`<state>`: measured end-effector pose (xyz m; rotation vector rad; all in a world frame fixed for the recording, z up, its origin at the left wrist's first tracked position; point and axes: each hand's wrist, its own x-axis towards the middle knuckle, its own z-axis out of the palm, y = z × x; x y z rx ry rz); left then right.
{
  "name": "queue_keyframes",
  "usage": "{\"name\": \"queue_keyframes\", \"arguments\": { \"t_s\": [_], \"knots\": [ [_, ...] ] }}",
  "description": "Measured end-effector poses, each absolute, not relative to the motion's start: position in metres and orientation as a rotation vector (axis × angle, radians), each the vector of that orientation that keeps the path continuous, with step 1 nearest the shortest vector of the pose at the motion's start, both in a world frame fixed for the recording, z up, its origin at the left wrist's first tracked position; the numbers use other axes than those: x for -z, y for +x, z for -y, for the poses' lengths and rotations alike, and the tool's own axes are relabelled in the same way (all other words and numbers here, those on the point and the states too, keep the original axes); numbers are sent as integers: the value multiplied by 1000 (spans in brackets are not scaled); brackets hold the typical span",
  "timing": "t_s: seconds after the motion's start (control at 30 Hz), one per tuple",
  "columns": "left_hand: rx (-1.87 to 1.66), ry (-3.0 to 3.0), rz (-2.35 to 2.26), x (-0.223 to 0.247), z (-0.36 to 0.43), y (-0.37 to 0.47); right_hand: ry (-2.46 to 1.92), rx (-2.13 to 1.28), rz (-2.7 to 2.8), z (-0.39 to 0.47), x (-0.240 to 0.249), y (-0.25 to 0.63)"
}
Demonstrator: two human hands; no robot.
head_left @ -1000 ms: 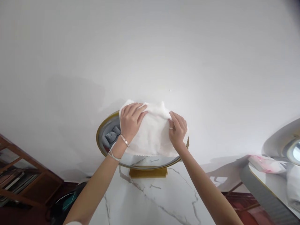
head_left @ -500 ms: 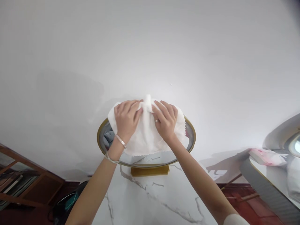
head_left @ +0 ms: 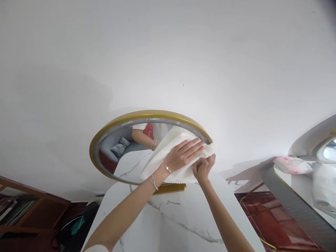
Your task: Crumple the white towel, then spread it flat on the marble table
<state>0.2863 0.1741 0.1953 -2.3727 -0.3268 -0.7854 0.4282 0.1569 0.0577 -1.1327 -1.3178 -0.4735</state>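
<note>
My left hand, with a bracelet and a band at the wrist, lies flat with fingers stretched out on a white cloth. Under it, the cloth covers the right part of a round gold-framed mirror. My right hand is closed round the cloth's gathered edge at the mirror's right rim. Part of the cloth folds over that rim. The mirror's glass reflects my arm, the tabletop and a grey-blue sofa with cushions.
The mirror stands on a gold base on a white marbled table against a pale wall. At right, a second table holds a pink-and-white tissue pack. A wooden shelf and a black bag are at left.
Both hands have moved from the mirror's top middle to its right side, taking the cloth along. The left part of the glass is now uncovered, and the right hand has closed round the cloth's edge.
</note>
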Motion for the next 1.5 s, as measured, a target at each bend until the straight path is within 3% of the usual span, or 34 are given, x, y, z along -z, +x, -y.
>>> {"name": "queue_keyframes", "arguments": {
  "t_s": [0.1,0.27,0.5,0.67,0.8,1.03,1.17,1.3,1.5],
  "knots": [
    [834,-2347,418,-138,-169,256,-1150,776,1512,-149,-13,424],
    [948,-2412,571,-57,-154,215,-1159,733,2000,-136,36,427],
    [1090,-2260,1010,-22,-132,222,-870,536,2236,-132,53,441],
    [1394,-1987,1125,-56,-142,241,-977,699,2007,-141,24,429],
    [1345,-2117,1216,-115,-161,255,-1011,818,1710,-158,-20,419],
    [1429,-2013,1013,-261,-167,278,-1071,473,1548,-176,-138,434],
    [1327,-2127,1002,-287,-165,269,-1091,476,1560,-176,-178,441],
    [1294,-2182,868,-232,-168,250,-1162,275,1754,-174,-150,451],
    [1206,-2290,971,-86,-145,235,-1114,18,2285,-156,-42,471]
  ]
}}
